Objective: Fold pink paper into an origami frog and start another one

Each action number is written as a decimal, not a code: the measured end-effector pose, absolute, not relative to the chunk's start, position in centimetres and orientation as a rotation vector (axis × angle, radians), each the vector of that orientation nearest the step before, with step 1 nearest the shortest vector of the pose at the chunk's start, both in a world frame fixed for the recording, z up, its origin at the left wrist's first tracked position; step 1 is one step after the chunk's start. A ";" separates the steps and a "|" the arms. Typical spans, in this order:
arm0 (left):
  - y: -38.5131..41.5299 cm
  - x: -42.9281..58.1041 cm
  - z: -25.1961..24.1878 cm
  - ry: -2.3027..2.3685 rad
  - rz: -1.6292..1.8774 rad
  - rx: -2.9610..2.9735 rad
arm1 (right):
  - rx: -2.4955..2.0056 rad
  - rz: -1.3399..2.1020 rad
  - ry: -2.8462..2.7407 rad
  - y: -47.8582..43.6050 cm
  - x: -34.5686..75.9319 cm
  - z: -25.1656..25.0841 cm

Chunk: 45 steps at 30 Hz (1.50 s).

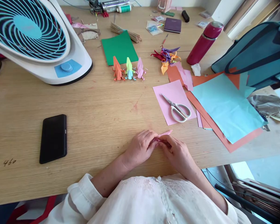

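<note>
Between my two hands, close to the table's near edge, is a small piece of folded pink paper (166,133). A narrow pointed end of it sticks out beyond the fingers; the rest is hidden by them. My left hand (141,147) pinches it from the left side. Thumb and fingers of my right hand (177,152) close on it from the right. Just beyond my right hand, scissors (177,109) with pale handles lie on a pink paper sheet (162,93). Three folded paper figures, orange (118,70), yellow-green and blue (129,69), and lilac (140,69), stand farther back.
A fan (70,56) stands at the left, with a black phone (53,138) in front of it. Green paper (119,46) lies at the back. On the right are blue paper (228,105), a red bottle (204,43), a teal bag (252,46) and colourful folded paper pieces (168,57).
</note>
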<state>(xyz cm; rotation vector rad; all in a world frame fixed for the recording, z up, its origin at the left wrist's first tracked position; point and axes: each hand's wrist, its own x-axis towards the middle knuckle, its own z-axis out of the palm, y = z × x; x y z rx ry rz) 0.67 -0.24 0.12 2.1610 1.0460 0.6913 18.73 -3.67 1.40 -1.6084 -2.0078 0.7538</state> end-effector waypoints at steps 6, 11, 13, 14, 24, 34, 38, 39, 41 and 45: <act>-0.1 0.6 0.3 0.967 0.581 2.249 | -1.315 0.471 -2.246 -3.2 20.5 1.4; 0.0 0.4 0.5 0.942 0.498 2.266 | -1.323 0.445 -2.392 -3.3 21.4 0.8; 0.0 0.4 0.5 0.927 0.493 2.289 | -1.340 0.377 -2.410 -3.4 21.4 0.5; 0.0 0.3 0.5 0.921 0.495 2.301 | -1.350 0.347 -2.407 -3.5 21.4 0.4; 0.1 0.5 0.0 0.932 0.645 2.433 | -1.368 0.229 -2.370 -3.4 21.2 0.2; -0.1 0.4 0.1 0.919 0.733 2.491 | -1.230 0.059 -2.463 -3.6 20.5 0.0; -0.1 -0.1 0.0 0.882 0.708 2.520 | -1.184 0.142 -2.463 -3.7 20.4 -0.4; -0.1 -0.2 0.0 0.878 0.693 2.535 | -1.180 0.163 -2.457 -3.7 20.3 -0.4; -0.2 -0.5 0.0 0.887 0.668 2.561 | -1.180 0.192 -2.448 -3.7 20.2 -0.4; -0.3 -0.6 -0.1 0.922 0.670 2.595 | -1.185 0.210 -2.447 -3.5 20.0 -0.3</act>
